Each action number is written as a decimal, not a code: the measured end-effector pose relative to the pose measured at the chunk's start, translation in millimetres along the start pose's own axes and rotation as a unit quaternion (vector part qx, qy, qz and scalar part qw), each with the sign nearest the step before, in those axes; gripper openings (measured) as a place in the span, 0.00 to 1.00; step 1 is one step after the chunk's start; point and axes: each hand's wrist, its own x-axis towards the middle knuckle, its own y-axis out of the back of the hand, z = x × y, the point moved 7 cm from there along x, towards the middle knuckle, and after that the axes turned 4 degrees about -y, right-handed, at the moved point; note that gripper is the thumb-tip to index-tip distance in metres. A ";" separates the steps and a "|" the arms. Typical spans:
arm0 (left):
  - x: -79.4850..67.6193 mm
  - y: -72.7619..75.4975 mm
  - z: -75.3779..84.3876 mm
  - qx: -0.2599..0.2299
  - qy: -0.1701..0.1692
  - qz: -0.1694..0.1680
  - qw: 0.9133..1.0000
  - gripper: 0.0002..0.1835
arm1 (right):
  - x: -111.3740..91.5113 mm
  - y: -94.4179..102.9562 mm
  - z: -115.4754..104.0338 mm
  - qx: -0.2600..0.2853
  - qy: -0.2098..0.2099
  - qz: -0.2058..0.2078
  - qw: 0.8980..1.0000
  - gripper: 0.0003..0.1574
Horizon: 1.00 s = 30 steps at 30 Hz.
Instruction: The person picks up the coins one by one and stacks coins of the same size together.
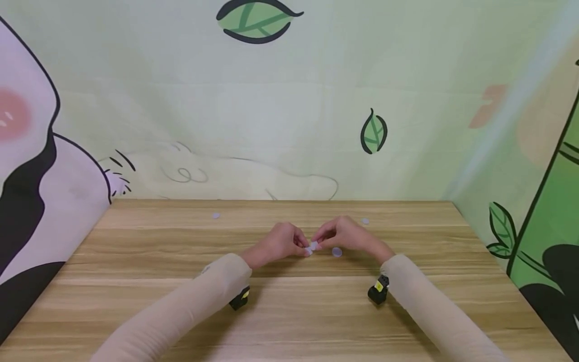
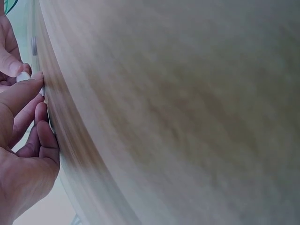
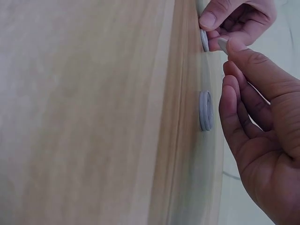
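Near the middle of the table, my two hands meet over small whitish discs. The left hand holds a flat disc by its edge, low at the wood, with thumb and fingers. Just above and to the right of it, the right hand pinches another thin disc between thumb and finger, tilted and off the table. A short stack of round discs lies beside the right hand, untouched. In the left wrist view, the fingers hide most of the left disc.
Farther back on the table lie a small pale disc to the left and another pale disc to the right. Behind the table's far edge hangs a printed backdrop with leaves. Both sleeves carry black wrist cameras.
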 end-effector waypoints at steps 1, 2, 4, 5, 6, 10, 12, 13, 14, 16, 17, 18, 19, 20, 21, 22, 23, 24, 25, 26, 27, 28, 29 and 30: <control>0.2 -0.2 0.1 0.000 0.000 -0.001 1.000 0.06 | 0.3 -0.6 -0.2 -0.003 0.004 -0.003 1.000 0.10; 0.4 -0.4 0.2 0.001 0.000 -0.002 1.000 0.06 | 0.7 -1.6 -0.6 -0.006 0.009 -0.006 1.000 0.10; 0.9 -0.7 0.4 0.003 0.000 -0.005 1.000 0.06 | 1.6 -3.9 -1.0 -0.013 0.018 -0.013 1.000 0.10; 1.0 -0.8 0.4 0.004 0.001 -0.007 1.000 0.06 | 1.7 -4.8 -1.9 -0.019 0.022 -0.016 0.999 0.10; 1.1 -0.9 0.4 0.004 0.000 -0.007 1.000 0.06 | 1.7 -5.6 -2.8 -0.025 0.026 -0.018 0.999 0.10; 1.7 -0.7 -1.4 0.001 0.004 -0.004 1.000 0.07 | 3.1 -7.8 -5.1 -0.045 0.028 -0.018 0.998 0.10; 1.7 -0.6 -2.4 -0.001 0.008 -0.001 1.000 0.07 | 3.7 -8.6 -6.0 -0.052 0.023 -0.020 0.998 0.09; 1.7 -0.4 -2.7 -0.002 0.010 0.000 1.000 0.07 | 4.2 -9.2 -6.4 -0.055 0.021 -0.022 0.998 0.09; 1.7 -0.4 -2.8 -0.001 0.012 0.001 1.000 0.07 | 4.4 -9.8 -6.6 -0.057 0.018 -0.025 0.998 0.09; 1.2 -0.3 -2.7 -0.001 0.015 0.002 1.000 0.07 | 5.0 -11.0 -7.4 -0.062 0.017 -0.028 0.998 0.08; 1.0 -0.4 -2.7 0.000 0.017 0.001 1.000 0.07 | 5.1 -11.6 -8.1 -0.064 0.019 -0.029 0.997 0.08; 0.9 -0.3 -2.7 0.000 0.018 0.001 1.000 0.07 | 5.6 -11.9 -8.4 -0.069 0.021 -0.028 0.997 0.08; 0.7 -0.4 -2.7 0.001 0.020 0.001 1.000 0.08 | 5.9 -12.3 -8.8 -0.074 0.024 -0.027 0.997 0.08; 0.7 -0.4 -2.9 0.002 0.020 0.000 1.000 0.08 | 6.4 -12.6 -9.1 -0.078 0.025 -0.025 0.996 0.09; 0.6 -0.4 -2.9 0.002 0.021 -0.001 1.000 0.08 | 6.9 -12.8 -9.4 -0.084 0.027 -0.023 0.996 0.09; 0.5 -0.3 -3.0 0.003 0.020 -0.002 1.000 0.08 | 7.6 -13.2 -9.6 -0.089 0.028 -0.021 0.995 0.09; 0.4 -0.4 -3.2 0.002 0.019 -0.004 1.000 0.08 | 8.2 -13.6 -9.8 -0.095 0.029 -0.020 0.995 0.09; 0.3 -0.1 -3.5 0.003 0.018 -0.005 1.000 0.08 | 9.0 -14.1 -9.9 -0.099 0.029 -0.019 0.994 0.09; 0.1 0.1 -3.8 0.002 0.016 -0.006 1.000 0.08 | 9.5 -14.5 -10.2 -0.104 0.030 -0.019 0.994 0.09; -0.1 0.4 -4.0 0.001 0.013 -0.007 1.000 0.08 | 10.0 -14.9 -10.6 -0.107 0.030 -0.018 0.994 0.09; -0.2 0.7 -4.3 -0.002 0.011 -0.008 1.000 0.07 | 10.2 -15.1 -11.2 -0.111 0.032 -0.017 0.993 0.08; -0.3 1.0 -4.5 -0.004 0.008 -0.009 1.000 0.07 | 10.3 -15.3 -11.7 -0.113 0.033 -0.017 0.993 0.08; -0.4 1.4 -4.5 -0.006 0.006 -0.011 1.000 0.07 | 10.0 -15.2 -12.3 -0.116 0.034 -0.015 0.993 0.08; -0.4 1.7 -4.2 -0.008 0.003 -0.012 1.000 0.07 | 9.5 -15.0 -13.3 -0.119 0.038 -0.014 0.992 0.08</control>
